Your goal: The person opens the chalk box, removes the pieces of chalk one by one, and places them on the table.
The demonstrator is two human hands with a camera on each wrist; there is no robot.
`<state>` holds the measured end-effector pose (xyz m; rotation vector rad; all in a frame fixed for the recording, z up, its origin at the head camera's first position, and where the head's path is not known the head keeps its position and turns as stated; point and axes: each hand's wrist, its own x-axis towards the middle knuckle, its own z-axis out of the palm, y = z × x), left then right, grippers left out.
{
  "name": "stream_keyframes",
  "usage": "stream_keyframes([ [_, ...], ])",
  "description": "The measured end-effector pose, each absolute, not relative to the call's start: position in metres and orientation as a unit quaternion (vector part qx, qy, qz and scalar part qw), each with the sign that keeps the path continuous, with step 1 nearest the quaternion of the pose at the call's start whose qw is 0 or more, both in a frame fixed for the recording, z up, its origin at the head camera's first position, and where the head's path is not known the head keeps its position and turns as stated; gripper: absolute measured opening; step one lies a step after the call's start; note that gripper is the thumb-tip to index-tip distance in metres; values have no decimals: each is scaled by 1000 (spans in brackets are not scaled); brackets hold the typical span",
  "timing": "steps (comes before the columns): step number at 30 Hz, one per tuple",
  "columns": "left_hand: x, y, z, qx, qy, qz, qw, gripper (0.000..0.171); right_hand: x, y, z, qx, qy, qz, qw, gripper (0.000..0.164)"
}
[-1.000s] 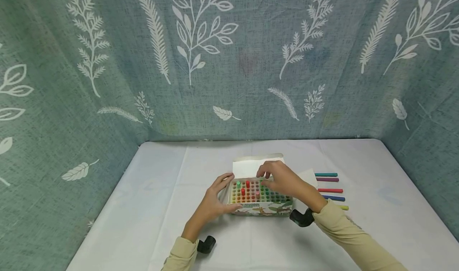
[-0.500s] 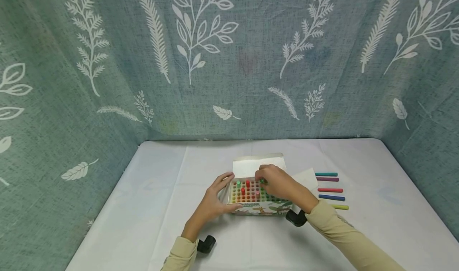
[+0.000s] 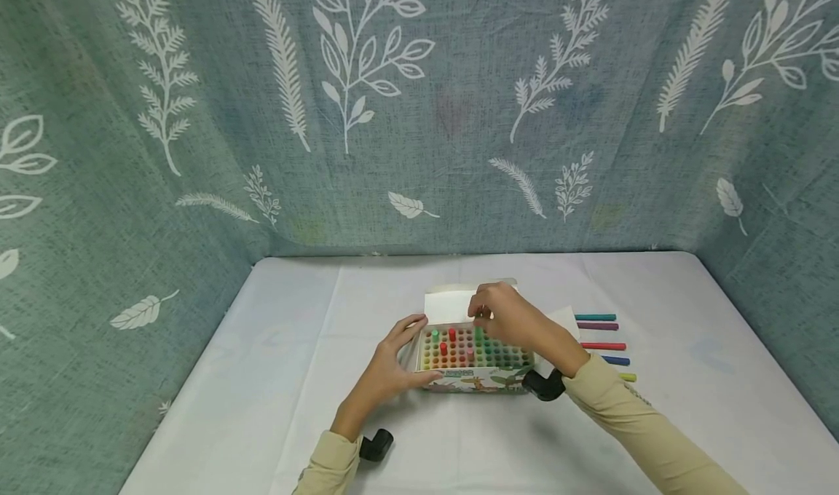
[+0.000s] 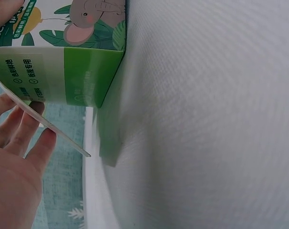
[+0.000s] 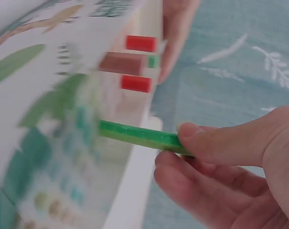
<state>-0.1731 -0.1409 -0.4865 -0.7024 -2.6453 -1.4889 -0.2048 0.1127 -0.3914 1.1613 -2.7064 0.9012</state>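
Observation:
A chalk box [image 3: 478, 381] with printed animals and leaves stands on the table, its lid folded back. Inside, round holes hold colourful chalk; two red sticks [image 5: 140, 43], a pink one [image 3: 470, 354] and a light green one [image 3: 435, 335] poke up higher. My left hand [image 3: 387, 367] grips the box's left end, thumb on the front face; in the left wrist view its fingers [image 4: 42, 148] curl about the side flap [image 4: 63, 136]. Above the box, my right hand [image 3: 514, 324] pinches a green chalk stick [image 5: 139, 136] by its upper end; the lower end overlaps the box.
To the right of the box lie several loose chalk sticks: teal [image 3: 595, 317], purple [image 3: 599, 326], red [image 3: 604, 346], blue [image 3: 616, 361] and yellow-green [image 3: 628, 377]. The open lid [image 3: 448, 307] stands behind the box. A leaf-patterned curtain [image 3: 459, 189] hangs behind the table.
My right hand came down onto the green chalk stick, took it between thumb and fingers, and has drawn it upward. The left hand has stayed on the box.

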Motion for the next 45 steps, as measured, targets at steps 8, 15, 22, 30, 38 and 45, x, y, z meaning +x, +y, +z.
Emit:
stream_keyframes([
  [8,-173,-141,-486,-219,-851,-478,9,92,-202,126,-371,368,-866,331,70,11],
  [15,-172,-141,-486,-226,-852,-472,13,92,-200,142,-365,344,-866,350,95,12],
  [22,-173,-142,-488,-223,-851,-475,8,92,-198,162,-362,318,-860,385,105,14],
  [30,-173,-142,-487,-219,-850,-479,0,92,-196,189,-358,258,-873,403,100,12],
  [38,-173,-142,-487,-217,-848,-483,-1,92,-194,215,-356,201,-881,419,92,11],
  [45,-173,-141,-488,-218,-846,-487,-1,92,-190,235,-356,164,-874,450,74,13],
])
